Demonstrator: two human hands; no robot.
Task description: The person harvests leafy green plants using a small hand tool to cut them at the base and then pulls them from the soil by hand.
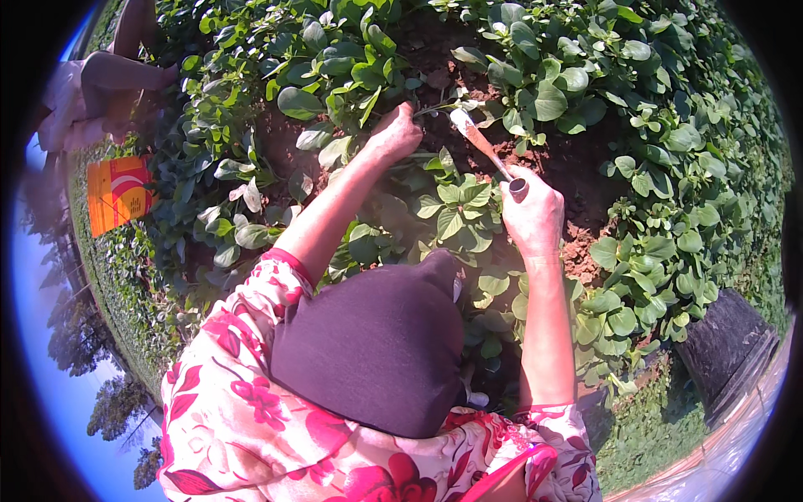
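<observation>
My right hand (535,209) is closed around the handle of a hand trowel (481,142). Its narrow metal blade is smeared with reddish soil and points up and left, the pale tip among leaves. The handle's dark round end shows at the top of my fist. My left hand (397,135) is closed low among the plants, left of the blade tip. A thin green stem (437,108) runs from its fingers toward the tip; the inside of the grip is hidden. Leafy green plants (456,209) grow between and around both hands.
Reddish soil (581,251) shows between dense leafy rows. An orange bucket (121,194) stands among plants at the left. A black tub (723,351) sits at the lower right, beside pale plastic sheeting (719,468). Another person (109,84) is at the upper left.
</observation>
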